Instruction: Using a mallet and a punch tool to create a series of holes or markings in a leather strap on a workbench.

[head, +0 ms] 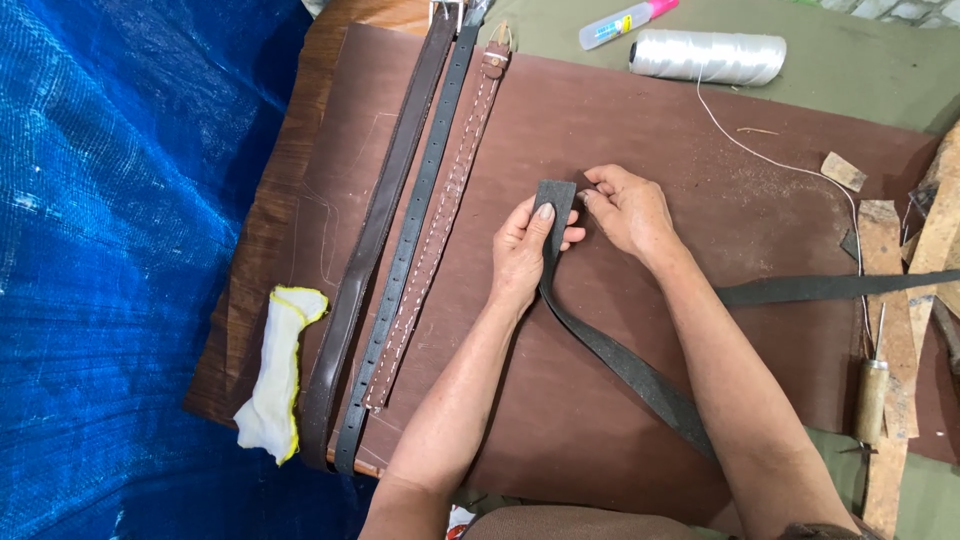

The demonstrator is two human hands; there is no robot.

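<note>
A long dark grey leather strap (620, 360) runs across the brown board (650, 130), passing under my right forearm toward the right edge. My left hand (522, 255) pinches the strap's end, thumb on top, holding it upright near the board's middle. My right hand (625, 205) touches the same end with its fingertips from the right side. To the left lie three finished belts side by side: a dark brown belt (375, 230), a black belt with holes (410, 240) and a brown stitched belt (440, 220).
A white cloth with yellow trim (278, 375) lies at the board's left edge beside blue tarpaulin (110, 250). A spool of white thread (708, 56) and a small glue bottle (625, 22) sit at the back. An awl with a wooden handle (872, 395) and leather scraps (890, 240) lie right.
</note>
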